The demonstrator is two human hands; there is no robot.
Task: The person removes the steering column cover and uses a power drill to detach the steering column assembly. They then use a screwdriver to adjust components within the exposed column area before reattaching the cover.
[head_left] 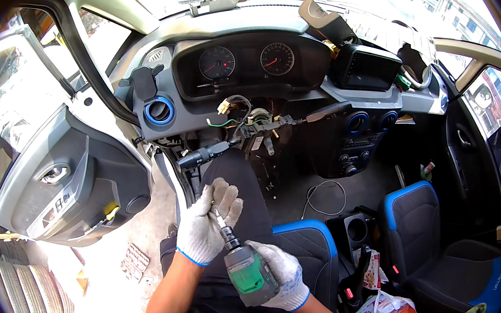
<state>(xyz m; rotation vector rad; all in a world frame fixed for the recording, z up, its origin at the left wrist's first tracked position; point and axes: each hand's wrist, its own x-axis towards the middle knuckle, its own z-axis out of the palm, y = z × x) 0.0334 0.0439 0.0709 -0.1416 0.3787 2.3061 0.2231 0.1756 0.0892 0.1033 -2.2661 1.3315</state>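
Note:
My right hand point(286, 277), in a white knit glove with a blue cuff, grips a green and grey cordless drill point(247, 273). Its chuck and thin bit point(220, 221) point up and left toward my left hand point(204, 225). That hand wears a matching glove, stained grey at the fingers. Its fingers curl together toward the thumb at the bit's tip; whatever small thing they hold is too small to make out. Beyond my hands, the bared steering column carries a switch stalk point(204, 154), a second stalk point(328, 112) and loose wires with a pale connector point(224, 106).
An instrument cluster point(248, 66) and a screen point(368, 69) line the dashboard. Removed trim point(327, 23) lies on top. On the left, the door point(68, 179) stands open beside stacked tires point(25, 285). A passenger seat point(420, 238) and plastic bag point(384, 311) are on the right.

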